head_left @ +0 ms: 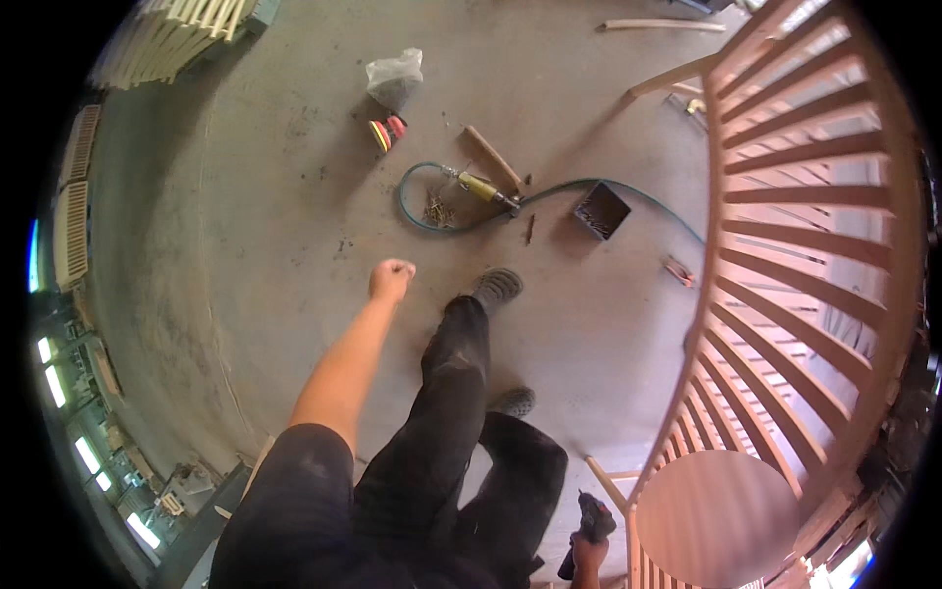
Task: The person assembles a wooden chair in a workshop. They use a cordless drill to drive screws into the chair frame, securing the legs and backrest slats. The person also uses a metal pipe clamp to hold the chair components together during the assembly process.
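Observation:
My left hand (392, 279) reaches forward over the concrete floor, its fingers curled closed. Whatever they may hold is too small to make out. Down at the lower right, my right hand (589, 555) grips a black cordless drill (595, 517) by its handle, the bit pointing forward. Beside the drill, on the right, stands a large curved wooden frame with many slats (807, 195). One of its legs (601, 476) ends close to the drill.
Ahead lie a yellow-green air tool (478, 187) on a hose (404, 201), loose fasteners (439, 209), a wooden stick (493, 157) and a dark open box (601, 210). Pliers (679, 272) lie near the frame. Farther off are a red-and-yellow tool (388, 132) and a plastic bag (395, 77).

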`<move>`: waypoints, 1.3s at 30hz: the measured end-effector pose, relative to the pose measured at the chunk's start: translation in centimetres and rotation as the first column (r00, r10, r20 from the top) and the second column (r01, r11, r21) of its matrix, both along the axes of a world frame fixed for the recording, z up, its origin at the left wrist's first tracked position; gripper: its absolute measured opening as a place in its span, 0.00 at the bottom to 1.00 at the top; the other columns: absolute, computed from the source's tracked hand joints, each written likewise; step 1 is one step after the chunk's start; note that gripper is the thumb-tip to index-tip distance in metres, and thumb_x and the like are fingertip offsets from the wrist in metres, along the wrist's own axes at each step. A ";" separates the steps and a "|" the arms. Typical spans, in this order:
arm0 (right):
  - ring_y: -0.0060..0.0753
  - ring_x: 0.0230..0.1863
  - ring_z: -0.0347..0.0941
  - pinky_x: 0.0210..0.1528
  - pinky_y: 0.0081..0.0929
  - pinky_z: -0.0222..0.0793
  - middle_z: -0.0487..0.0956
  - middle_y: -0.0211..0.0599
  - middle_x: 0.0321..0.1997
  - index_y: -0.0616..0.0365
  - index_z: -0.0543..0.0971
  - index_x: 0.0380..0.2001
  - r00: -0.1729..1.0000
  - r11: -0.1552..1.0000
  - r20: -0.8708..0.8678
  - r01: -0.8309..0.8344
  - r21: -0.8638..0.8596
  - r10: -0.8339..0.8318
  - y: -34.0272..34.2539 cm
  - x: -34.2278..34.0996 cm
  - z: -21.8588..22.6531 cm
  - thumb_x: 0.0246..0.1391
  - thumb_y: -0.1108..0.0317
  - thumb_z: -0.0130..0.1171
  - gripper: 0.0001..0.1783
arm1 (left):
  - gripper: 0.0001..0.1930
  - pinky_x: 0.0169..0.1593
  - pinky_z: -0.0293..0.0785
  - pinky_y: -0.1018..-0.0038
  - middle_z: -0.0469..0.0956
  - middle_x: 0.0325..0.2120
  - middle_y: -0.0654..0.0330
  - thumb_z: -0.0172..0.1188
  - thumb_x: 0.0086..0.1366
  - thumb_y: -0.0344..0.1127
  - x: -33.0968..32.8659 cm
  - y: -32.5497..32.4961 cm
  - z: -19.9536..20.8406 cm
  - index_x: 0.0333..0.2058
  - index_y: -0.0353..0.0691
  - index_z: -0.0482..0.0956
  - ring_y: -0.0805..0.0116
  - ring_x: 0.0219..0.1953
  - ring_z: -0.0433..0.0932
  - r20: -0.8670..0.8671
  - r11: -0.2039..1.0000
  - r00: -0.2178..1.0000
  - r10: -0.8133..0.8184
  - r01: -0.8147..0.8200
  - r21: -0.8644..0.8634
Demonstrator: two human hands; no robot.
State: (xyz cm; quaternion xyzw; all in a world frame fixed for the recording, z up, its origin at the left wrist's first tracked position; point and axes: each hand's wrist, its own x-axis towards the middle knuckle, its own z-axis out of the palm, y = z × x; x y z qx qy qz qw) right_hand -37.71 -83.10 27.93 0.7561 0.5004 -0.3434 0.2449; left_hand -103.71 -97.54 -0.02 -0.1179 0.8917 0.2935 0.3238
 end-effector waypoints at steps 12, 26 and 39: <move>0.54 0.64 0.69 0.62 0.48 0.66 0.73 0.50 0.64 0.60 0.70 0.65 0.984 0.927 0.108 0.169 -0.334 -0.140 -5.9 -1.0 -24.3 0.66 0.47 0.51 0.33 | 0.29 0.52 0.75 0.57 0.83 0.40 0.40 0.71 0.53 0.57 -16.9 10.2 -24.4 0.38 0.32 0.85 0.44 0.48 0.82 -0.194 0.924 0.974 -0.120 0.038 -0.381; 0.50 0.45 0.83 0.47 0.42 0.76 0.85 0.52 0.37 0.65 0.84 0.37 0.872 0.896 0.207 0.430 0.114 -0.445 -17.6 4.7 -38.3 0.39 0.53 0.71 0.26 | 0.06 0.32 0.77 0.68 0.82 0.23 0.54 0.62 0.61 0.31 -9.8 12.1 -21.4 0.33 0.33 0.80 0.66 0.25 0.81 -0.274 0.926 0.930 -0.244 0.307 0.221; 0.54 0.59 0.74 0.62 0.45 0.68 0.78 0.52 0.53 0.61 0.70 0.53 0.661 0.640 0.055 0.697 0.323 -0.748 -26.7 3.9 -49.1 0.34 0.62 0.77 0.40 | 0.13 0.43 0.76 0.69 0.85 0.32 0.53 0.66 0.55 0.35 26.2 33.5 13.0 0.39 0.37 0.86 0.61 0.36 0.82 -0.507 -0.439 -0.278 -0.816 0.869 0.230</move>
